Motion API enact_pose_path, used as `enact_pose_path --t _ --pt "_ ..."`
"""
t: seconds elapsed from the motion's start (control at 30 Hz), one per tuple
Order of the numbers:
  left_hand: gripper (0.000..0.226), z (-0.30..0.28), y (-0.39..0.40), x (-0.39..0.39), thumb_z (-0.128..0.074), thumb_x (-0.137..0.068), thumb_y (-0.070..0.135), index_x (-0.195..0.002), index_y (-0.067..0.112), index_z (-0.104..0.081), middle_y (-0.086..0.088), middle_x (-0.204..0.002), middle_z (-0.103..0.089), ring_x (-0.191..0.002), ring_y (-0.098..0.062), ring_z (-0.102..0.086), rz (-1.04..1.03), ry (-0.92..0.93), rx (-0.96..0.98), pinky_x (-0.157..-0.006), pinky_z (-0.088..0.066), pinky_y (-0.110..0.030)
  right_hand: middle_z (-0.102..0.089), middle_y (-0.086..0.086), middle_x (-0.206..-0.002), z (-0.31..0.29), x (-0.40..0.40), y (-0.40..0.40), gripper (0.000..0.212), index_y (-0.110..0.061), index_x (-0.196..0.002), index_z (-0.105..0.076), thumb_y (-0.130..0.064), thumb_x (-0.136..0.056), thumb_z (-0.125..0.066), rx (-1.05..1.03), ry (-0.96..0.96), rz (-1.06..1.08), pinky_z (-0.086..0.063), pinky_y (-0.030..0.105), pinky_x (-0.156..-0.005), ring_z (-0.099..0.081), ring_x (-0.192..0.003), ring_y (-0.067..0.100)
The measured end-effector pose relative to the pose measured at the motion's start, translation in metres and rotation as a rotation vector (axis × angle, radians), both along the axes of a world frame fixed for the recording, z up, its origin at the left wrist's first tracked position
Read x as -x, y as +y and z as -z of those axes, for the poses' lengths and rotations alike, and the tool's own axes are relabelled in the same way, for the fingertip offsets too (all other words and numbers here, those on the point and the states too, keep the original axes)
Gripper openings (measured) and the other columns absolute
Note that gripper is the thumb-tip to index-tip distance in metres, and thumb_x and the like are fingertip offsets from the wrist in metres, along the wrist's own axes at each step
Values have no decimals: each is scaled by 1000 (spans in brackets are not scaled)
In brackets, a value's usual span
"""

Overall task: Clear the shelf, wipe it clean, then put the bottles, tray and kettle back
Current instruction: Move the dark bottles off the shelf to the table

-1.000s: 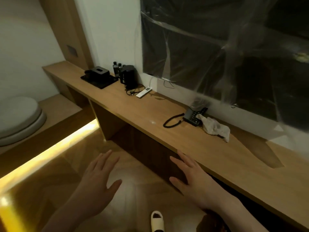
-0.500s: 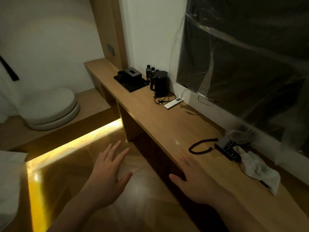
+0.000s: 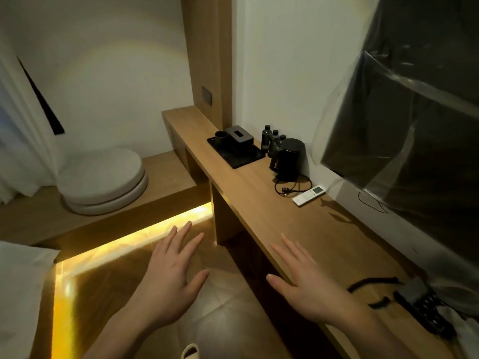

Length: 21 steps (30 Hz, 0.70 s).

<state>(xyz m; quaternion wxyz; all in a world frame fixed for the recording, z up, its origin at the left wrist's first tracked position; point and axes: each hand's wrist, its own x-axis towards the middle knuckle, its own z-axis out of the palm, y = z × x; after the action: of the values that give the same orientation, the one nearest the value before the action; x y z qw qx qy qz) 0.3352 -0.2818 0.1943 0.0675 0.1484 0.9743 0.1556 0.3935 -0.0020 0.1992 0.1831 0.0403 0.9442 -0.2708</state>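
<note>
Head view, only angle there is. Both hands are flat with fingers spread, holding nothing: left hand [image 3: 171, 268] hangs over the floor at lower centre, right hand [image 3: 303, 278] sits over the front edge of the shelf [image 3: 259, 195]; can't tell if it's actually touching. All the task stuff sits well away, upper centre of the frame: a flat black tray [image 3: 237, 153] carrying a cup [image 3: 221, 138] and a boxy tissue holder [image 3: 239, 137], three small dark bottles [image 3: 272, 139] just beside it against the wall, and a matte black kettle [image 3: 289, 159] right in front of them. So I'd say clearing hasn't started.

What could go sideways: the kettle's cord [image 3: 293, 187] is looped loose on the wood next to a white remote [image 3: 309, 195], so lifting the kettle carelessly could drag it or snag. Bottles are narrow and packed tight, easy to topple. Shelf is smooth pale wood grain. Phone [image 3: 425, 309] with coiled cord at lower right.
</note>
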Motion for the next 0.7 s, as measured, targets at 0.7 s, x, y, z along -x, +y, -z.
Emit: enact_pose_path --t 0.7 --pt "75 4 -77 287 -44 -97 68 -159 52 -5 20 -167 22 -156 -12 18 156 -54 63 -122 7 -40 18 -34 -161 13 248 -72 75 -59 -155 -4 -68 -95 -48 58 25 162 -7 42 -125 10 -154 3"
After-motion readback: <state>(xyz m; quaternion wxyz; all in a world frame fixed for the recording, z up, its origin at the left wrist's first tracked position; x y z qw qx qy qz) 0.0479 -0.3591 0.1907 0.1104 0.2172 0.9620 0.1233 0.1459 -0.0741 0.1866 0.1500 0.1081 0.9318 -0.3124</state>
